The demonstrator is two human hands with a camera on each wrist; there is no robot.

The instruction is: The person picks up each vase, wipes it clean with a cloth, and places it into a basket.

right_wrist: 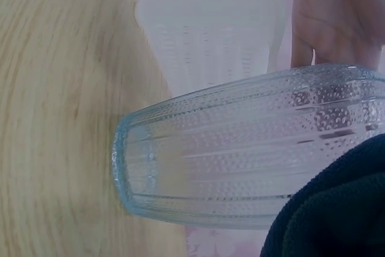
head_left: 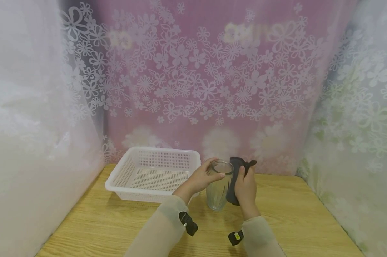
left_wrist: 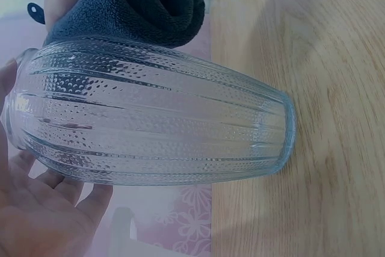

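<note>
A clear ribbed glass vase (head_left: 216,194) stands upright over the table, its round mouth at the top. My left hand (head_left: 202,176) grips the vase by its neck, thumb in front and fingers behind. Bumpy texture between the ribs shows on the vase (left_wrist: 150,112) in the left wrist view. On the vase's right side my right hand (head_left: 247,187) holds a folded dark grey-blue towel (head_left: 234,185) against the glass. A small dark loop sticks out at the towel's top. Whether the vase's base touches the table cannot be told.
A white plastic basket (head_left: 153,191) with slotted walls sits on the wooden table (head_left: 296,210), left of the vase. Flower-printed pink sheeting (head_left: 206,71) hangs behind the table, and pale sheeting closes in both sides.
</note>
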